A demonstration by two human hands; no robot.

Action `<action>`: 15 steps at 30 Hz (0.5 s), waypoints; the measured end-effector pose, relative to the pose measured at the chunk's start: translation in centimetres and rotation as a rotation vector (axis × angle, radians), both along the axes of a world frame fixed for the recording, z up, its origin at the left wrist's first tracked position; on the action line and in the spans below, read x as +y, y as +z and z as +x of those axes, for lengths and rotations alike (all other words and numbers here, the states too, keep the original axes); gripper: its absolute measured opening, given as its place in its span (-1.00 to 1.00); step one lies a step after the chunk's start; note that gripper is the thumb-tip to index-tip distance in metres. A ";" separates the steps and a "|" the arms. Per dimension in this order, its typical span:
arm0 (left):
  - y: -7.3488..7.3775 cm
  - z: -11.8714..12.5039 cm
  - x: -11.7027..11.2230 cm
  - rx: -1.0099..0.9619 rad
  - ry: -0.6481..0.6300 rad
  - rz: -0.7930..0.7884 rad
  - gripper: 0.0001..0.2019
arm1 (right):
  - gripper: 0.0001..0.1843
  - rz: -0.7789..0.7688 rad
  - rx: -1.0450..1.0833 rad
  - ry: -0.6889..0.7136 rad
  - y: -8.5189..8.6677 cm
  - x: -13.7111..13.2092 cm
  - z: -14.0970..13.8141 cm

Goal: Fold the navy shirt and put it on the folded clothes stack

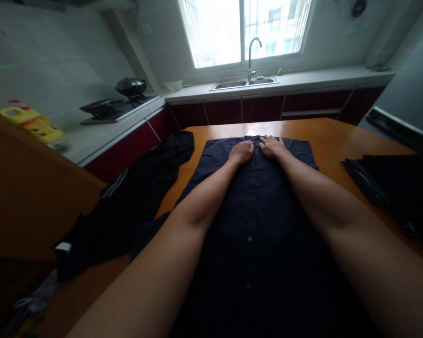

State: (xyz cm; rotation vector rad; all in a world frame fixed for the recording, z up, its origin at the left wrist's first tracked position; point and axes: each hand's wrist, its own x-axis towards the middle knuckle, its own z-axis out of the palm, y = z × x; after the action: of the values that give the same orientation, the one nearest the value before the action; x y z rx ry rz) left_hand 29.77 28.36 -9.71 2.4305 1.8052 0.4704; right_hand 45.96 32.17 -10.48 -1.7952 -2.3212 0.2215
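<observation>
A dark navy button-up shirt lies spread out on the orange wooden table, its button placket running down the middle towards me. Near the shirt's far edge, my left hand is closed, with its fingers curled on the fabric just left of the placket. My right hand rests open just right of the placket, fingers spread on the cloth. Both arms reach forward over the shirt. Its near end fades into shadow at the bottom of the view.
Black clothing with pale stripes lies along the table's left side. Folded black garments sit at the right. Beyond are a counter with a sink, a stove with a wok, and a yellow bottle.
</observation>
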 end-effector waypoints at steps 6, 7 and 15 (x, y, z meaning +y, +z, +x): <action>-0.1 0.1 0.7 0.051 -0.058 -0.076 -0.49 | -0.44 0.354 0.067 -0.071 -0.2 -2.5 0.0; -0.1 0.1 0.9 0.066 -0.057 -0.096 -0.47 | -0.44 0.337 0.056 -0.022 -0.3 -3.5 -0.6; -0.8 0.0 1.5 0.056 -0.044 -0.122 -0.45 | -0.29 0.041 -0.042 0.151 -1.3 -5.8 2.9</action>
State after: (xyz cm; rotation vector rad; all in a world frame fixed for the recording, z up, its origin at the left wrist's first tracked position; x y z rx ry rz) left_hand 29.74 29.88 -10.48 2.4178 1.7415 0.2828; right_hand 48.84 26.35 -11.79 -1.6226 -2.4745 0.1586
